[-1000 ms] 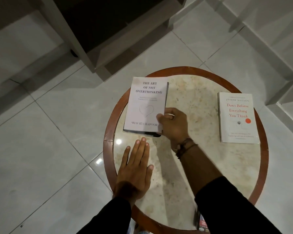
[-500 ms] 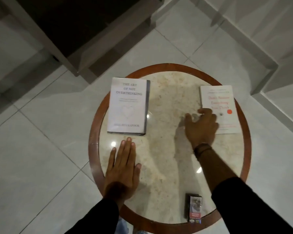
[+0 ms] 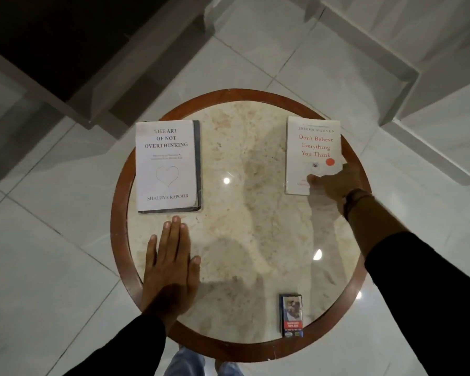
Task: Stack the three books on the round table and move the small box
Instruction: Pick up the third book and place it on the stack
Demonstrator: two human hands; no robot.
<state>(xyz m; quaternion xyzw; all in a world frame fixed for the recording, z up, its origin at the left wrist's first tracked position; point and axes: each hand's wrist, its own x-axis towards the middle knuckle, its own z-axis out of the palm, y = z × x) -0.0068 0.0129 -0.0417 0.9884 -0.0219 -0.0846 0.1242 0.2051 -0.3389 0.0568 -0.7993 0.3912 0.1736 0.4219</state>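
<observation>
On the round marble table (image 3: 242, 147) a white book titled "The Art of Not Overthinking" (image 3: 166, 165) lies at the left on top of a dark book (image 3: 198, 164), of which only the right and near edges show. At the right lies a white book with a red title (image 3: 311, 147). My right hand (image 3: 334, 184) covers its near right corner, thumb on the cover; the fingers are hidden. My left hand (image 3: 168, 270) rests flat on the table just below the left stack, holding nothing. A small dark box (image 3: 291, 315) stands near the table's front edge.
The table has a brown wooden rim (image 3: 118, 240) and stands on a pale tiled floor (image 3: 38, 280). A dark cabinet or shelf unit (image 3: 79, 50) is at the upper left, and a white ledge (image 3: 418, 104) at the upper right. My feet show below the table.
My right hand left the left stack, crossed the table to the right and now holds the near right corner of the red-titled book. My left hand stayed flat in place.
</observation>
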